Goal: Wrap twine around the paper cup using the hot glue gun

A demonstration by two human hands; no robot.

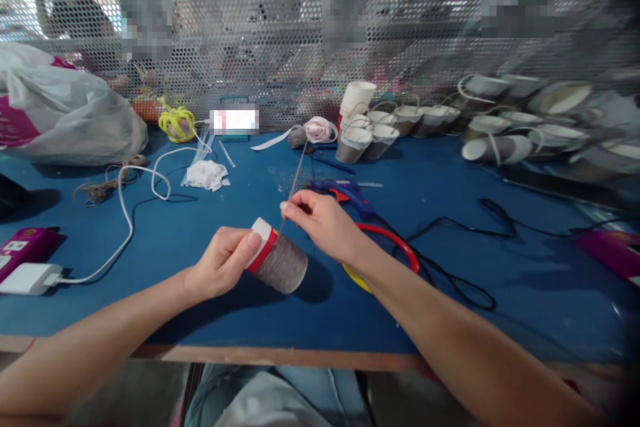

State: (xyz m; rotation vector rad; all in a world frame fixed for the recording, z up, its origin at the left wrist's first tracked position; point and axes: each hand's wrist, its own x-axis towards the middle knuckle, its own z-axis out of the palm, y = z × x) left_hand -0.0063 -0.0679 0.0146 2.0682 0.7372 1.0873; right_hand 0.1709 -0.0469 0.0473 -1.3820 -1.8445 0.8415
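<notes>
Tilted above the table's front half is a paper cup (281,265), its lower part wrapped in grey-brown yarn, with a red band and white rim bare. My left hand (227,257) is closed around the rim end, thumb on the outside. Between thumb and fingers my right hand (320,217) pinches the grey yarn (299,170), which runs taut from the cup up toward a grey yarn ball (297,138) at the back. Beneath my right forearm lie scissors with red and yellow handles (400,243), partly hidden. A blue glue gun (350,193) rests just beyond that hand.
Several yarn-wrapped cups with handles (355,140) stand at back right, near stacked white cups (357,97). White cable (133,213) and black cable (465,293) cross the table. A plastic bag (65,107) sits left; white scraps (206,175) lie mid-left. A perforated metal screen (280,33) closes the back.
</notes>
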